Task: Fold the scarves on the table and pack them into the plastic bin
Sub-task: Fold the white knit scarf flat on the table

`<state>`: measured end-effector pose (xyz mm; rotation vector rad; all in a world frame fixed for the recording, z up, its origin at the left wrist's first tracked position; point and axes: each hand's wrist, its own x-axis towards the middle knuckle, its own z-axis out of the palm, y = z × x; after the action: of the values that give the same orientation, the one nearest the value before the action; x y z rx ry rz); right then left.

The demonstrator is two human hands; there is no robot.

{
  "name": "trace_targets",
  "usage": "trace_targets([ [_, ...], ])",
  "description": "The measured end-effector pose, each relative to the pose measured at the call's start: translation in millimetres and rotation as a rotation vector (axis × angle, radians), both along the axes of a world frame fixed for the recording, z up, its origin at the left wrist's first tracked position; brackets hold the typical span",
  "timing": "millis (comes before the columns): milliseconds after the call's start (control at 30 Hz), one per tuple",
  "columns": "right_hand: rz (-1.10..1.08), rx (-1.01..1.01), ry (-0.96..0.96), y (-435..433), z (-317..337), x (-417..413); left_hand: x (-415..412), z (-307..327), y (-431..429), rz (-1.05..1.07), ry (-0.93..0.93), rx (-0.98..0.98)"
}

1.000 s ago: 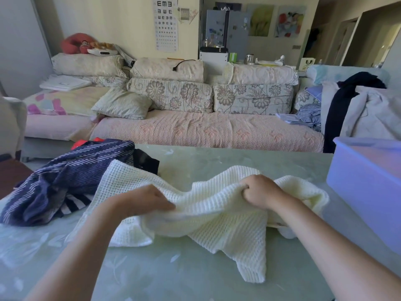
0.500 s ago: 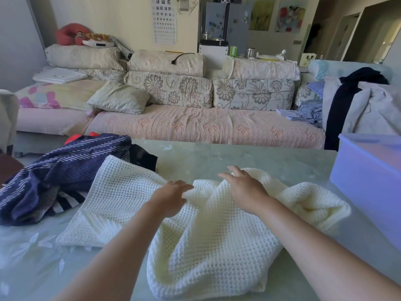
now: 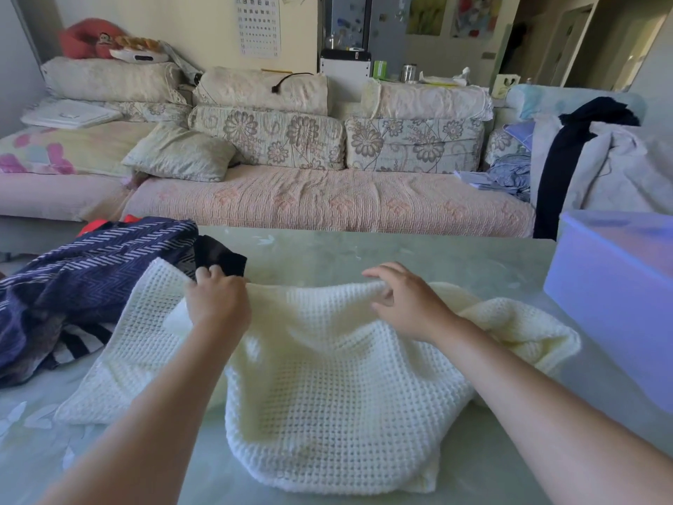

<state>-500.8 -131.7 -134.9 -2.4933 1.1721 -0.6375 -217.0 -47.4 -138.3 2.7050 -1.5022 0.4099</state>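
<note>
left hand (image 3: 218,304) grips cream scarf (image 3: 327,377), right hand (image 3: 409,304) pinches its edge, bin (image 3: 612,304) cut off

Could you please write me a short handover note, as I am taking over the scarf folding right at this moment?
Left hand grips the far edge of the cream scarf; right hand pinches the same edge further right.
The cream scarf lies rumpled on the table, unfolded. The navy scarf is heaped at the left; the plastic bin stands at the right.
Done: nothing visibly packed; the bin's inside does not show.
To do: fold the cream scarf, then the heap, and pack all.
</note>
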Motion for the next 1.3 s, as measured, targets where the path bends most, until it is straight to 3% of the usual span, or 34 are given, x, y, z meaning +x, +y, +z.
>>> trace_targets([
  [100, -0.143, -0.075, 0.051, -8, -7, -19, -24, -4, 0, -0.049, 0.014, 0.024],
  [200, -0.473, -0.072, 0.233, -15, -2, -48, -61, 3, -8, -0.266, 0.134, -0.154],
  [300, -0.786, 0.234, 0.431, -12, 0, -82, -107, 8, -18, -0.518, 0.218, -0.256],
  [367, -0.869, 0.49, 0.392, -10, -5, -100, -134, 8, -23, -0.635, 0.282, -0.238],
  [467, -0.792, 0.555, 0.34, -7, -17, -110, -163, 6, -27, -0.765, 0.324, -0.201],
  [600, -0.635, 0.376, 0.311, -5, -22, -103, -180, -3, -28, -0.906, 0.464, -0.065],
  [700, -0.593, 0.231, 0.184, -1, -21, -95, -195, -15, -18, -0.881, 0.632, 0.127],
  [867, -0.367, 0.23, -0.107, 14, -7, -84, -200, -39, -19, -0.752, 0.527, 0.139],
  [967, -0.597, 0.168, -0.011, 15, -1, -82, -186, -36, -24, -0.687, 0.535, 0.215],
  [1033, -0.83, 0.319, 0.062, 18, -2, -84, -181, -35, -23, -0.688, 0.534, 0.255],
  [1133, -0.887, 0.653, -0.008, 20, -13, -83, -177, -32, -20, -0.717, 0.567, 0.238],
  [1300, -0.658, 0.361, -0.182, 15, -25, -73, -161, -13, -18, -0.733, 0.657, -0.07],
])
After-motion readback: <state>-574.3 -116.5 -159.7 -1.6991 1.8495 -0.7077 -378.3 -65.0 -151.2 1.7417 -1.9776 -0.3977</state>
